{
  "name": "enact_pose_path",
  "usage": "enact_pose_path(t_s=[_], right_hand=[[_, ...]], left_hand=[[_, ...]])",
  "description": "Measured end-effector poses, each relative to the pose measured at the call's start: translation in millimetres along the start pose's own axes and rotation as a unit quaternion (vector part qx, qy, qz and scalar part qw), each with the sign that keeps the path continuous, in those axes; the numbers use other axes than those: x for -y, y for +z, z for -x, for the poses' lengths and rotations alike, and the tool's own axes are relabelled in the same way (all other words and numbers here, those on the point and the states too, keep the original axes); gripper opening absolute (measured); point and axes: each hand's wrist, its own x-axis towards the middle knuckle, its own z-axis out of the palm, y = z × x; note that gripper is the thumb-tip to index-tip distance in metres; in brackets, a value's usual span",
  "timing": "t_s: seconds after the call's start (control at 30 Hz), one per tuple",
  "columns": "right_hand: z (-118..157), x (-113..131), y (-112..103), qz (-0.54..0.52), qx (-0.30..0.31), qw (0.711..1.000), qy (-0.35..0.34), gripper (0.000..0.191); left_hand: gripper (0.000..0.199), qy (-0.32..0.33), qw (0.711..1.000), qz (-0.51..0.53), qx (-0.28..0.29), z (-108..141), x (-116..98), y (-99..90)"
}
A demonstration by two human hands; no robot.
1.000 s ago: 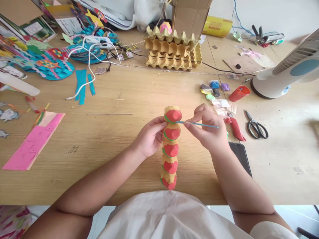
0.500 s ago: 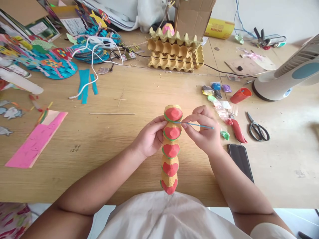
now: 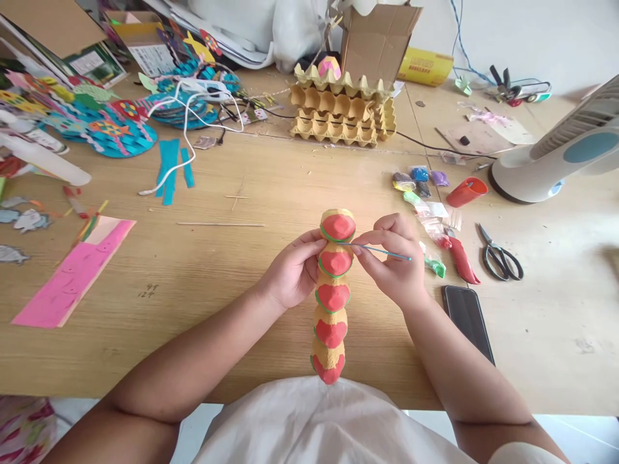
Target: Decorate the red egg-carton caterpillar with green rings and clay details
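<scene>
A strip of egg carton cups (image 3: 331,298) stretches from between my hands back toward my shirt. Red clay covers part of each cup, with thin green edging along the lower rims. My left hand (image 3: 296,269) grips the strip's left side near the top cup, thumb on the edge. A thin blue stick (image 3: 385,251) is pinched between thumb and fingers of my right hand (image 3: 394,258). The stick's tip touches the strip just under the top cup's green edge.
Stacked egg cartons (image 3: 338,106) stand at the back. To the right lie clay packets (image 3: 420,180), a red cup (image 3: 467,191), a red utility knife (image 3: 463,258), scissors (image 3: 500,252), a phone (image 3: 468,322) and a fan (image 3: 546,154). Pink paper (image 3: 77,274) lies left.
The outer end of the blue stick has dipped slightly in my right hand, its tip staying at the top cup's lower edge. The whole view has shifted a little.
</scene>
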Motion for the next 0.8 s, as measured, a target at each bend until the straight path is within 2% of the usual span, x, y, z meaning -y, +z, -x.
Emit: enact_pose_path(t_s=[0.3,0.37,0.43,0.53,0.67,0.8], right_hand=[[4,-3,5,0.056,-0.031,0.998,-0.029,0.01],[3,-2,3,0.031,-0.018,0.999,-0.005,0.006],[2,-3,1,-0.023,-0.004,0.998,0.05,0.002],[1,-8,0,-0.084,0.007,0.989,0.119,0.006],[4,-18,4,-0.112,0.025,0.985,0.129,0.007],[7,-22,10,-0.115,0.006,0.983,0.14,0.013]], left_hand=[[0.014,-0.007,1.0,0.015,0.012,0,0,-1.1],[0.013,-0.006,1.0,0.016,0.012,1,0,-0.4],[0.013,-0.009,1.0,0.014,0.007,1,-1,0.2],[0.015,-0.01,1.0,0.007,-0.001,2,-2,0.4],[0.018,-0.014,1.0,-0.005,-0.016,2,-2,0.7],[0.018,-0.026,0.999,-0.011,-0.015,3,-3,2.8]])
